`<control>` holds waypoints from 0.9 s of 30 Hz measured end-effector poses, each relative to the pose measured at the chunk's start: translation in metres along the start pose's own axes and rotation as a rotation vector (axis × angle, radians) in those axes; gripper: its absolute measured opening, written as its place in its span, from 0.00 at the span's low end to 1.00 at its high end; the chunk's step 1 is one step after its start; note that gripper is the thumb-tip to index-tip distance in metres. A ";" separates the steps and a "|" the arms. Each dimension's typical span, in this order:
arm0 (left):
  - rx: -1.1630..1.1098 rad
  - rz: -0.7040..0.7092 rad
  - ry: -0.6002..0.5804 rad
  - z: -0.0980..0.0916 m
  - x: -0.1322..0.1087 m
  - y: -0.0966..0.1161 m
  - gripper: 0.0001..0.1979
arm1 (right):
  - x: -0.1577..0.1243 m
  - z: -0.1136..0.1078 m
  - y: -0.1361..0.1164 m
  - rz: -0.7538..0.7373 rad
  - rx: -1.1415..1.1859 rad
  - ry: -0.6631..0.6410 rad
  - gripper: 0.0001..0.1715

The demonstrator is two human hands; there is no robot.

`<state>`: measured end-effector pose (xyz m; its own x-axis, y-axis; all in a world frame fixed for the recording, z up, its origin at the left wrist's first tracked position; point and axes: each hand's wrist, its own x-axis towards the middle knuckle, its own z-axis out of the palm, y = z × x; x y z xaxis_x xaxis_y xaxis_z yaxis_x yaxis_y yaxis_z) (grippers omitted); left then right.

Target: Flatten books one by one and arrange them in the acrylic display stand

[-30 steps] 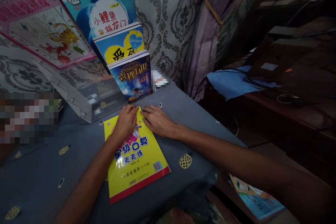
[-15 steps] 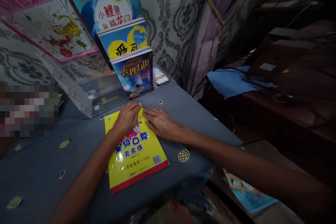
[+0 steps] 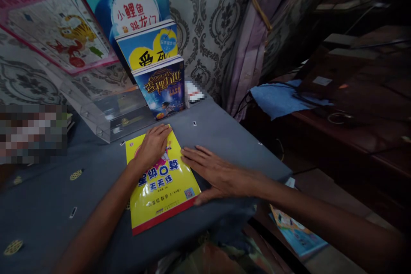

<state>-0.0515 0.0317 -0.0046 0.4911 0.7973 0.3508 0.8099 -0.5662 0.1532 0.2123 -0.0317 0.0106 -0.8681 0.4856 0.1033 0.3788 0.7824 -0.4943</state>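
A yellow workbook [image 3: 160, 192] with a red bottom strip lies flat on the blue-grey tablecloth [image 3: 48, 197]. My left hand [image 3: 153, 145] rests palm down on the book's upper part, fingers together and stretched toward its top edge. My right hand [image 3: 218, 173] lies flat along the book's right edge, fingers spread, with the thumb near the lower right corner. Neither hand holds anything.
A clear acrylic stand [image 3: 105, 111] at the back holds a dark blue book [image 3: 162, 87], a blue and yellow book [image 3: 147, 47] and larger picture books [image 3: 51, 25]. Patterned curtains [image 3: 208, 21] hang behind. A dark wooden bench with a blue cloth [image 3: 276, 98] is right; another book [image 3: 295, 233] lies on the floor.
My right hand has slid from the book's top edge down along its right side toward me and spread flat. My left hand stays on the upper part of the book.
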 end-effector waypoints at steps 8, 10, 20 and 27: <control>-0.015 0.004 0.004 0.000 -0.001 -0.002 0.20 | -0.007 -0.001 -0.004 0.002 0.029 -0.039 0.56; -0.015 0.012 0.007 0.000 0.000 -0.003 0.19 | -0.006 0.000 -0.004 0.002 0.030 -0.022 0.56; -0.018 0.033 -0.041 -0.001 0.004 -0.015 0.21 | 0.008 0.010 -0.014 0.034 -0.033 -0.003 0.56; -0.037 0.071 -0.053 -0.004 -0.009 0.001 0.22 | 0.009 0.012 -0.014 0.036 -0.033 0.023 0.58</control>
<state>-0.0560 0.0236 -0.0041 0.5636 0.7645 0.3129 0.7606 -0.6281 0.1644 0.1950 -0.0424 0.0079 -0.8464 0.5219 0.1062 0.4202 0.7768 -0.4690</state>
